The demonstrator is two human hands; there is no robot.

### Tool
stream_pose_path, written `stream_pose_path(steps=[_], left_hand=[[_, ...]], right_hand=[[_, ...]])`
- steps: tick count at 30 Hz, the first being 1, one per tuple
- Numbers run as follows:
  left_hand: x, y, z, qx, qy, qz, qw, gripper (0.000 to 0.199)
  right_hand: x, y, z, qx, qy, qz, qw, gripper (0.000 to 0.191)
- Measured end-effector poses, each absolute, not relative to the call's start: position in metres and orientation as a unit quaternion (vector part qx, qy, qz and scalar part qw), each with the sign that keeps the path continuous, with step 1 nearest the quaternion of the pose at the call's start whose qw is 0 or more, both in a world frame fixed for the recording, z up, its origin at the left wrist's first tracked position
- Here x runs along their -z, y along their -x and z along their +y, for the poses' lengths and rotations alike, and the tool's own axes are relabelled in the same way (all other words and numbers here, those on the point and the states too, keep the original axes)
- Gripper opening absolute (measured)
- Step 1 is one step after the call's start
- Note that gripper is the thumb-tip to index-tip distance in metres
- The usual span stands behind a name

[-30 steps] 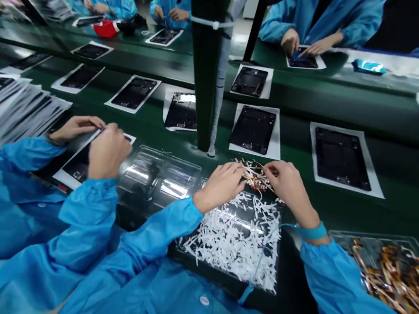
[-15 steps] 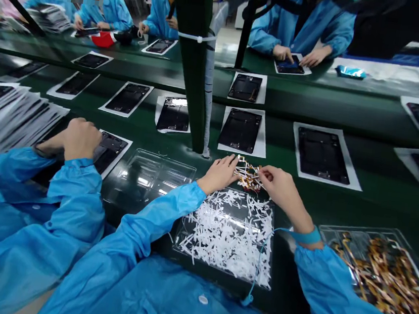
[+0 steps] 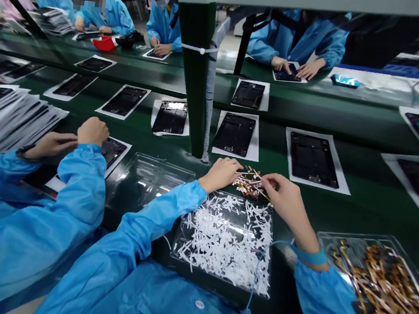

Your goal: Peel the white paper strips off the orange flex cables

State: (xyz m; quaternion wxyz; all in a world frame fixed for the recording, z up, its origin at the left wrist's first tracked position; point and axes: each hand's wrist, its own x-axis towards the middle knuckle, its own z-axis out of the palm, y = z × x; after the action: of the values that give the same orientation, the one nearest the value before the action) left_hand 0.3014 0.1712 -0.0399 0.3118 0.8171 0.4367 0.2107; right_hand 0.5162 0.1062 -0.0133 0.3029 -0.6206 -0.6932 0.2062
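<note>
A small heap of orange-and-white flex cables (image 3: 248,186) lies on the green bench, between my two hands. My left hand (image 3: 222,174) is closed at the heap's left side, its fingertips pinching a thin pale end of a flex cable. At the right side, my right hand (image 3: 281,190) pinches the same strip-like cable between thumb and forefinger; a blue wrist strap (image 3: 309,257) circles that wrist. Just below both hands sits a clear plastic tray (image 3: 271,271) strewn with white paper-like strips (image 3: 222,240). The exact grip points are too small to make out.
Another clear tray (image 3: 352,236) at right holds many flex cables (image 3: 388,286). A clear tray (image 3: 145,179) stands left. Dark tablet-like panels (image 3: 235,134) lie on white sheets beyond. A green post (image 3: 195,89) rises ahead. A co-worker's hands (image 3: 92,132) work close at left.
The view has shifted slightly. My hands stay at the cable heap, the left fingers drawn closer together. The co-worker's hands at left have moved apart, one now flat and lower.
</note>
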Motion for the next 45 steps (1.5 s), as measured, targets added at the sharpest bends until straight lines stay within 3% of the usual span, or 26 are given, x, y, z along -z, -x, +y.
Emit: stream_pose_path(steps=[3,7,11,14,20,26,30,33,37,45], left_hand=[[0.026,-0.309,0.157,-0.266,-0.780,0.402,0.400,0.045],[0.006,-0.315,0.128,-0.310,-0.724,0.381,0.484,0.031],[-0.015,-0.303,0.089,-0.356,-0.665,0.375,0.538,0.025],[-0.028,-0.287,0.069,-0.344,-0.693,0.379,0.508,0.033],[-0.030,-0.268,0.046,-0.318,-0.705,0.392,0.497,0.027],[-0.014,-0.265,0.013,-0.321,-0.787,0.381,0.363,0.043],[-0.011,-0.265,0.001,-0.318,-0.806,0.372,0.333,0.044],[-0.012,-0.271,-0.003,-0.368,-0.768,0.441,0.282,0.038],[-0.011,-0.280,-0.008,-0.407,-0.756,0.465,0.218,0.013],[-0.006,-0.285,-0.009,-0.384,-0.780,0.459,0.185,0.014]], right_hand=[[-0.001,-0.509,0.086,-0.258,0.621,-0.664,0.328,0.030],[-0.012,-0.498,0.055,-0.336,0.607,-0.632,0.345,0.028],[-0.012,-0.491,0.032,-0.430,0.582,-0.586,0.365,0.039],[-0.006,-0.486,0.019,-0.475,0.571,-0.549,0.383,0.041],[0.000,-0.472,-0.004,-0.501,0.561,-0.524,0.398,0.034],[-0.005,-0.458,-0.025,-0.384,0.577,-0.606,0.390,0.021],[-0.006,-0.452,-0.035,-0.329,0.579,-0.629,0.401,0.014],[-0.004,-0.450,-0.039,-0.354,0.594,-0.588,0.419,0.014],[-0.001,-0.448,-0.040,-0.395,0.601,-0.521,0.460,0.015],[0.000,-0.444,-0.042,-0.349,0.590,-0.576,0.446,0.013]])
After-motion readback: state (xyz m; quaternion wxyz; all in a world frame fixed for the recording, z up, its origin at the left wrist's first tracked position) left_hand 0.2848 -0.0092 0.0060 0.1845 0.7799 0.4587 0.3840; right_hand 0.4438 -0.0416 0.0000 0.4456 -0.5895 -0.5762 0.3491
